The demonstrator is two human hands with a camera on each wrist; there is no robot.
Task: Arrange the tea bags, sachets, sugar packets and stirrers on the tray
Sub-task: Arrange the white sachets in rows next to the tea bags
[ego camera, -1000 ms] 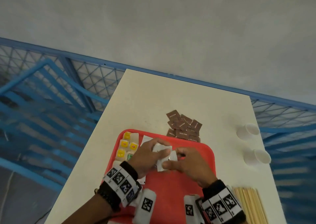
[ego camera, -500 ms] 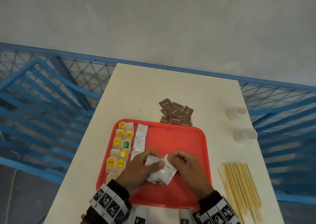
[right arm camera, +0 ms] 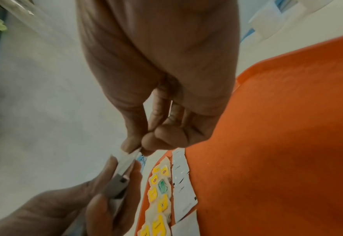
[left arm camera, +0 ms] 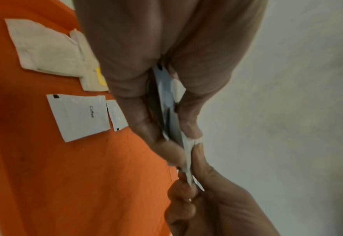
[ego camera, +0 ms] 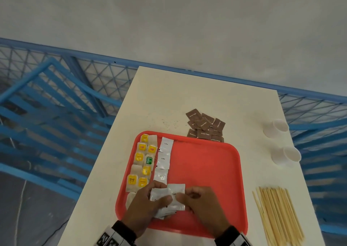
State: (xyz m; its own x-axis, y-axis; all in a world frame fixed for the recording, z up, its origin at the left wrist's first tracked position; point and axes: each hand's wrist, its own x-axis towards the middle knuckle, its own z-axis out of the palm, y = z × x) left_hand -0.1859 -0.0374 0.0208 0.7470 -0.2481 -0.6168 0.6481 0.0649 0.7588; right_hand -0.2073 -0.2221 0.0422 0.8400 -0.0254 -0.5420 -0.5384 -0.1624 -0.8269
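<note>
The left hand (ego camera: 144, 206) holds a small stack of white packets (ego camera: 170, 200) just above the near part of the red tray (ego camera: 206, 170). The right hand (ego camera: 202, 206) pinches the top packet by its edge. These packets look thin, light, bendy and a bit slippery, so it is probably best to grab one by a corner and slide it off. Three more white packets already lie in a row beside the tea bags (ego camera: 143, 163).

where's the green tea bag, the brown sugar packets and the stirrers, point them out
green tea bag (ego camera: 149, 160), head view, on its green label
brown sugar packets (ego camera: 204, 126), head view, middle of the pile
stirrers (ego camera: 279, 217), head view, mid-length of the bundle
</note>
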